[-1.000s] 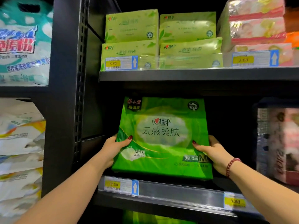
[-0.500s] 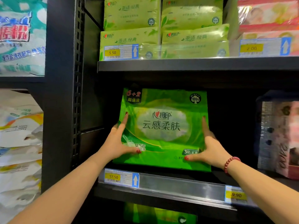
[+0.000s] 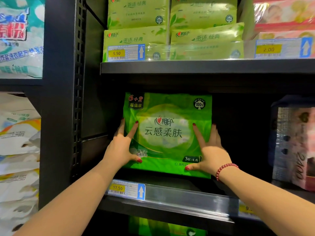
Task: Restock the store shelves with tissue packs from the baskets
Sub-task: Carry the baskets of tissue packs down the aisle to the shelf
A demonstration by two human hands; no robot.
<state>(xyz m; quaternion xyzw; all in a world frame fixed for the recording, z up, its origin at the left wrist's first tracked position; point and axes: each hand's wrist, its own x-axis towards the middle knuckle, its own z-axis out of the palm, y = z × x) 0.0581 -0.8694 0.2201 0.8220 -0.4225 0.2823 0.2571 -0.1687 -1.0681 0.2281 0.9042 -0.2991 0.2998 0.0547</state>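
A large bright green tissue pack (image 3: 167,114) stands upright on the dark middle shelf (image 3: 170,193), set back from the front rail. My left hand (image 3: 123,145) presses flat on its lower left face, fingers straight and spread, thumb low on the front. On the lower right face my right hand (image 3: 208,150) presses the same way, a red bead bracelet on that wrist. Neither hand curls round the pack.
The upper shelf (image 3: 204,66) carries stacked pale green tissue packs (image 3: 136,40) and pink packs (image 3: 283,17). A pink patterned pack (image 3: 294,143) stands at the right of the middle shelf. White bags (image 3: 17,142) fill the left bay beyond the black upright (image 3: 59,99). Another green pack (image 3: 162,226) shows below.
The green pack has slid further back on the shelf. Both hands went from gripping its lower corners to pressing flat, and their fingers now spread across its front face.
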